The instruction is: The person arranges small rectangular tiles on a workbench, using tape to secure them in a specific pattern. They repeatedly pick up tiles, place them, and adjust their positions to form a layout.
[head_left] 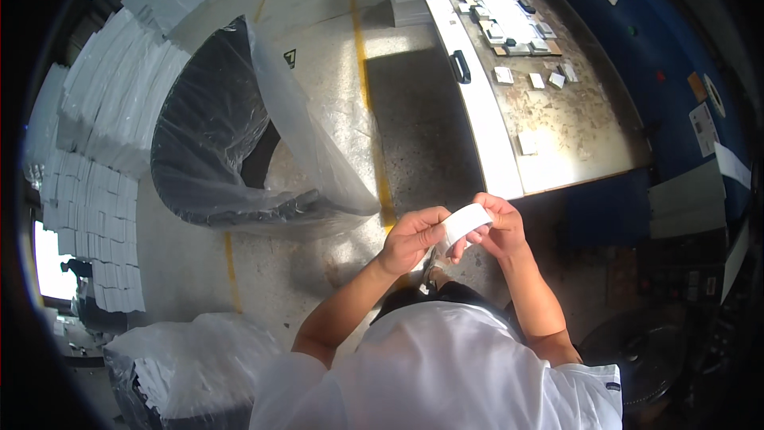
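Note:
In front of my body I hold a roll of pale tape (466, 221) between both hands. My left hand (412, 240) pinches the near left side of the roll, thumb and fingers closed. My right hand (504, 228) grips the roll's other side, some of its fingers bent beneath it. Whether a loose end of tape is lifted cannot be made out. Ahead of my right hand is the corner of a worktable (585, 177) with a white front edge.
Left of centre stands a dark bin lined with a large clear plastic bag (203, 135). Tall stacks of white sheets (119, 87) line the left. A plastic-wrapped bundle (207, 350) lies at lower left. Small blocks (535, 80) sit on the table, beside a blue machine (668, 56).

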The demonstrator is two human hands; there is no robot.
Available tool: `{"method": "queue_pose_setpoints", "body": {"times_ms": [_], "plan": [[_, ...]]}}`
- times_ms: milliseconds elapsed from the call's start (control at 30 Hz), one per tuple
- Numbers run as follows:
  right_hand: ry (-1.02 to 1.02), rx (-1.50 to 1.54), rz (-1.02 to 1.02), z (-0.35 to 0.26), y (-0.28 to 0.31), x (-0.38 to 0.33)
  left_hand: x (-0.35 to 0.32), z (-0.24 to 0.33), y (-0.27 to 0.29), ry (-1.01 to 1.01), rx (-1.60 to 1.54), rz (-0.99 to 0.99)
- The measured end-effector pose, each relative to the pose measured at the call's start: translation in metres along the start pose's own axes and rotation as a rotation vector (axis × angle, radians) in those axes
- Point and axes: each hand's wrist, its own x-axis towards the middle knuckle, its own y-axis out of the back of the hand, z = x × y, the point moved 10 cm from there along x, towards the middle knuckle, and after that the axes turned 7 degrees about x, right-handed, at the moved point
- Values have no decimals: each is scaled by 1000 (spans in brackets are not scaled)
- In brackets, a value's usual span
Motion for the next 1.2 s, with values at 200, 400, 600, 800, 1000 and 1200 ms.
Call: {"method": "queue_pose_setpoints", "body": {"times_ms": [200, 400, 600, 800, 1000, 1200], "plan": [[122, -137, 258, -55, 41, 95, 84, 39, 48, 24, 76, -51], [561, -1059, 524, -168, 12, 132, 181, 76, 110, -175, 808, 149], [589, -1370, 697, -179, 16, 194, 252, 82, 130, -434, 1235, 5], [514, -1425, 676, -216, 41, 230, 268, 137, 166, -628, 1242, -109], [392, -1203, 521, -223, 77, 260, 360, 58, 229, -34, 837, -512], [594, -1427, 872, -277, 139, 250, 402, -12, 246, 317, 791, -468]]}}
